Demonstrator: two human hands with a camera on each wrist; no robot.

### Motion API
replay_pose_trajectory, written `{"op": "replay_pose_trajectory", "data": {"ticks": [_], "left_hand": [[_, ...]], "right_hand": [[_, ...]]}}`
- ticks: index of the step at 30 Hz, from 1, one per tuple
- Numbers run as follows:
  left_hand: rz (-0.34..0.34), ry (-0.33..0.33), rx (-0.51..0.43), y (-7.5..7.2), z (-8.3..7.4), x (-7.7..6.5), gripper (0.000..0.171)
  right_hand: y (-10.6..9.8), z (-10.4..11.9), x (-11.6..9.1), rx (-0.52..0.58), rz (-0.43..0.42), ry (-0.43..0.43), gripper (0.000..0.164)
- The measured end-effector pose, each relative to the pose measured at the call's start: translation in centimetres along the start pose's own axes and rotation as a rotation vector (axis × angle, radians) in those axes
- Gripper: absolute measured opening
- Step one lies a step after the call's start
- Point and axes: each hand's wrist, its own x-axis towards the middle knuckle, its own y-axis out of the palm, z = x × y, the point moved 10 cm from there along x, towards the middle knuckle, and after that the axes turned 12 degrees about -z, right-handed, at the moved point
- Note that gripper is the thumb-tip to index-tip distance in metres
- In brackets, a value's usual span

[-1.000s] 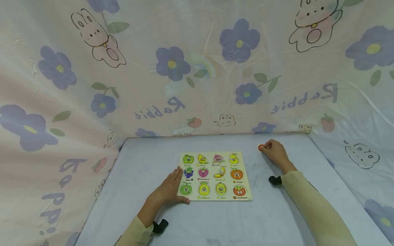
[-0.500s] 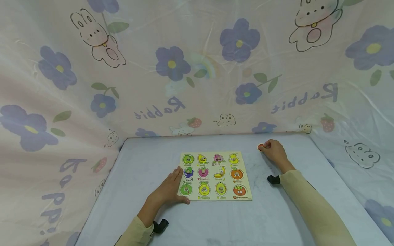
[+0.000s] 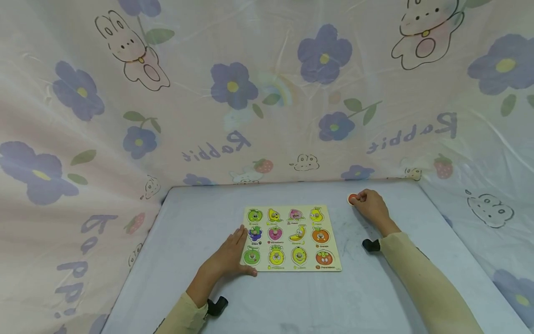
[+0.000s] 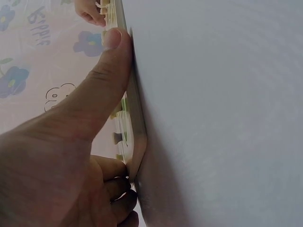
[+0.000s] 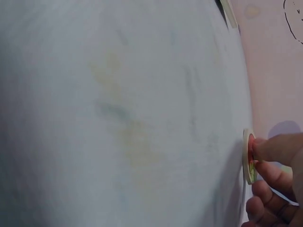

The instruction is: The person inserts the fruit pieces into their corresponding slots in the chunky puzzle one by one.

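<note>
A pale wooden fruit puzzle board (image 3: 288,267) lies flat on the table, its knobbed fruit pieces in rows. My left hand (image 3: 227,254) rests at its near left corner, thumb along the near edge and extended fingers against the left side. In the left wrist view, the thumb (image 4: 102,78) touches the board's edge (image 4: 137,118). Off to the right of the board, my right hand (image 3: 374,208) pinches a round red puzzle piece (image 3: 352,199). The right wrist view shows this piece (image 5: 246,158) on edge, with some green on its face; its knob is hidden by the fingers.
A white-covered table (image 3: 292,301) spreads around the board, with its far edge just beyond the right hand. Behind and at both sides hangs a curtain (image 3: 275,134) printed with flowers and rabbits. A black wrist mount (image 3: 218,306) sits at each sleeve.
The red piece and the right hand's fingertips have shifted very slightly left, and a little more of the piece's face shows. The left hand and the board stay put.
</note>
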Motion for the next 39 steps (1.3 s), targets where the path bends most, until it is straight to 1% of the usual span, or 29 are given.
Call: {"op": "replay_pose_trajectory", "data": {"ticks": [7, 11, 17, 21, 24, 32, 39], "left_hand": [[0.007, -0.001, 0.001, 0.1, 0.1, 0.0, 0.137], [0.007, -0.005, 0.001, 0.0, 0.1, 0.1, 0.136], [0.001, -0.001, 0.018, 0.1, 0.1, 0.1, 0.137], [-0.001, 0.000, 0.028, 0.2, 0.2, 0.2, 0.137], [-0.001, 0.001, 0.025, 0.3, 0.2, 0.2, 0.137], [-0.005, 0.007, 0.024, 0.4, 0.2, 0.2, 0.137], [0.000, 0.004, 0.016, 0.2, 0.1, 0.2, 0.137]], "right_hand": [[0.0, 0.0, -0.1, 0.012, -0.015, -0.006, 0.029], [-0.2, 0.5, -0.5, 0.027, -0.015, -0.014, 0.029], [-0.3, 1.4, -1.1, 0.014, 0.009, -0.055, 0.027], [-0.3, 2.3, -1.7, 0.016, 0.029, -0.095, 0.026], [-0.2, 2.8, -2.1, 0.026, 0.043, -0.128, 0.022], [0.5, 4.4, -3.2, 0.077, 0.122, -0.245, 0.016], [0.5, 5.5, -4.5, 0.114, 0.145, -0.324, 0.014]]}}
